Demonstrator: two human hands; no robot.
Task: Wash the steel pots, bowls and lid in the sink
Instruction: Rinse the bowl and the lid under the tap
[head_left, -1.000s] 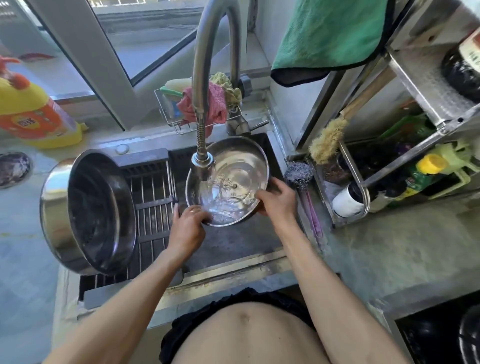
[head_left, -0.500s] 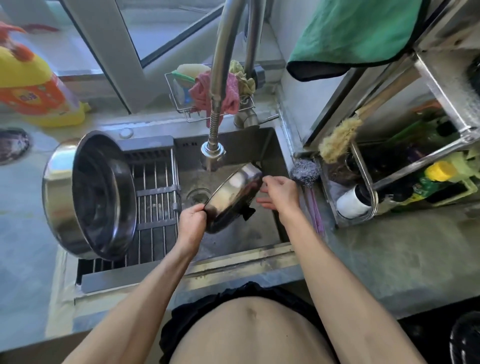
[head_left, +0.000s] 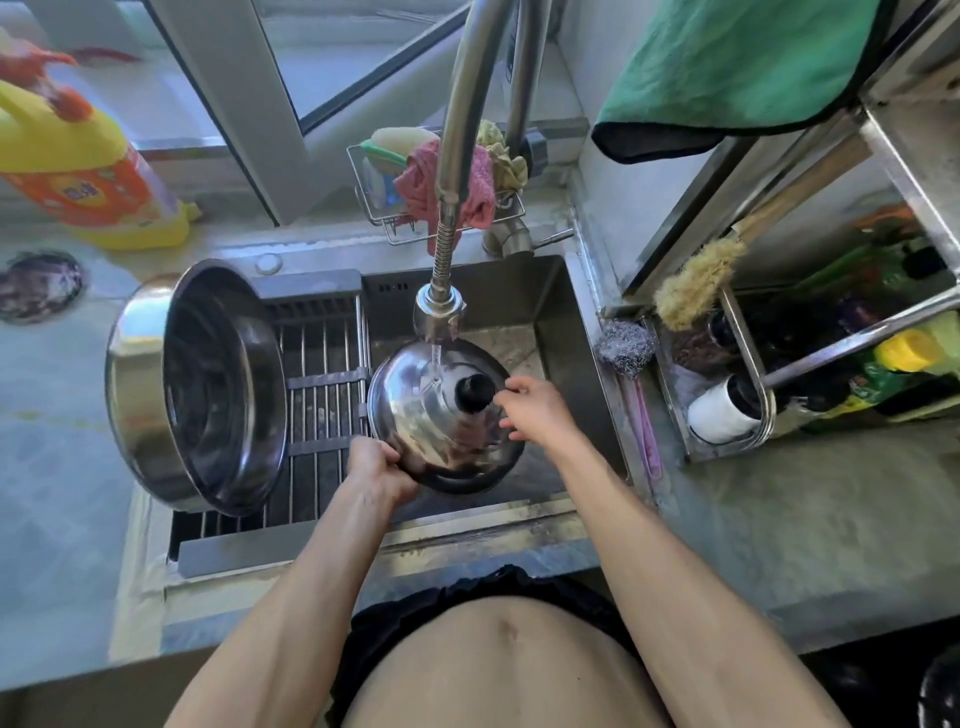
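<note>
The worktop (head_left: 779, 519) surrounds the sink (head_left: 571, 332), which sits at the centre of the view. A drying rack (head_left: 322, 374) spans the left part of the sink. At 9 o'clock from the sink centre, a large steel pot (head_left: 197, 384) rests tilted on its side on the rack, mouth facing 3 o'clock, well apart from both hands.

The lid (head_left: 431, 415) is held over the open part of the sink, dome side up, directly below the tap (head_left: 439, 312). A thin stream of water lands on the dome just at 10 o'clock from the black knob (head_left: 474, 392). The lid is tilted, with its low edge toward 6 o'clock.

The left hand (head_left: 379, 467) grips the lid rim at 7 o'clock, fingers curled under the edge. The right hand (head_left: 532, 408) is at 3 o'clock from the knob, fingers loosely spread and holding nothing; its fingertips (head_left: 501, 397) lie just beside the knob, and contact cannot be confirmed.

Judgement: the step in hand is rinsing the outer face of the lid. The controlling relation is that the knob lies at 9 o'clock from the right hand, which is the nearer free hand. The right hand is therefore placed to rub the dome while the left hand carries the weight at the rim.

A steel scrubber (head_left: 626, 345) lies on the sink edge at 2 o'clock from the lid.
</note>
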